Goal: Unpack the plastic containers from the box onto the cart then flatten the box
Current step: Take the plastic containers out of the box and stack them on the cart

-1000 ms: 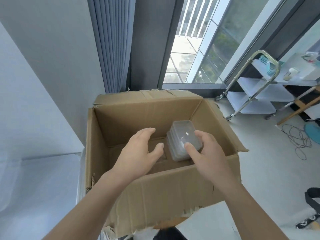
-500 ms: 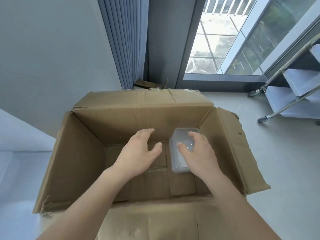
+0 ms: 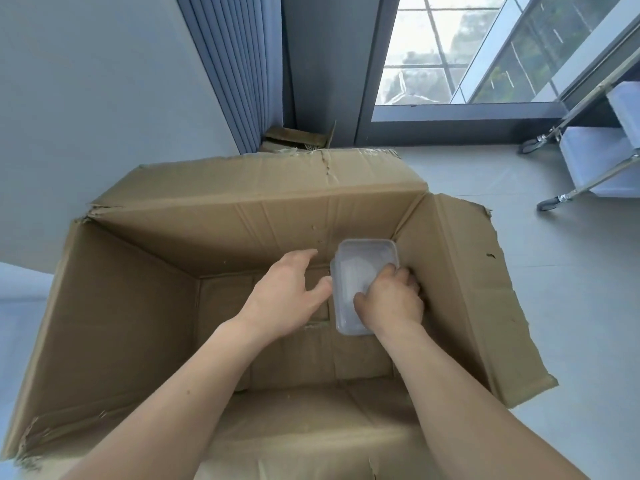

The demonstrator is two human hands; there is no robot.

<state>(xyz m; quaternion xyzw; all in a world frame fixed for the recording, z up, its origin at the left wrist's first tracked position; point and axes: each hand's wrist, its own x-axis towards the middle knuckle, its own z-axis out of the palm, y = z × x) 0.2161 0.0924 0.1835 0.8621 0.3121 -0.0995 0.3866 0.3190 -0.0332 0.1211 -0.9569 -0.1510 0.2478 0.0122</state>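
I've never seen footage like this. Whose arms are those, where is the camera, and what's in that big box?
There is no machine here. These are a person's two bare arms, filmed by a wide-angle camera worn on the head and looking down. Both reach into an open cardboard box. The right hand grips clear plastic containers, seemingly nested, with its fingers curled over their right edge. The left hand is open just beside them and holds nothing. A wheeled cart stands at the far right.
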